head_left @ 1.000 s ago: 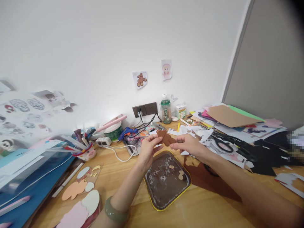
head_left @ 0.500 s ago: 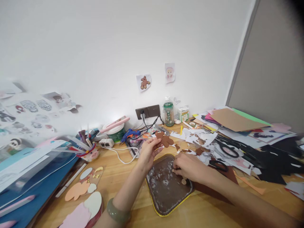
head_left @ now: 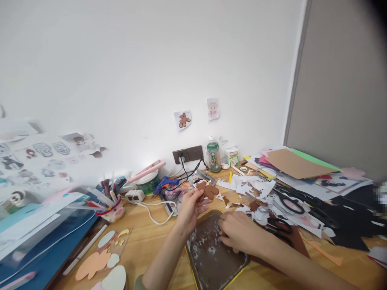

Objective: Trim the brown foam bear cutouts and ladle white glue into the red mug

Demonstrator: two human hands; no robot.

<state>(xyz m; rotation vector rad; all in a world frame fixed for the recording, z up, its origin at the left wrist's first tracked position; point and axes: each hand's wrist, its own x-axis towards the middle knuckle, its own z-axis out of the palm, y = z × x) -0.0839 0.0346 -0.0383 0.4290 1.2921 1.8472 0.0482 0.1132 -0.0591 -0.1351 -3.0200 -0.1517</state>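
Left fingers [head_left: 200,208] pinch cutout [head_left: 211,192]; right fingers [head_left: 225,226] perhaps touch tray [head_left: 210,268].

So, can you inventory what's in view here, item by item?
Bear cutout: one, brown, in left hand
Tray: one, brown with yellow rim, centre
Small pieces: count unclear, tan, at right hand
Flat shapes: several, orange and cream, left
Pen cup: one, pink and white, left
Glue gun: one, blue, centre
Tub: one, green and white, left of glue gun
Socket panels: two, dark, on wall
Bottle: one, green, against wall
Box: one, white and green, by bottle
Scissors: count unclear, black, right
Paper sheets: many, mixed colours, right
Wall pictures: several, mixed colours, left and centre
Table: one, wood-coloured, beneath
Left hand: one, bare, centre
Right hand: one, bare, over tray
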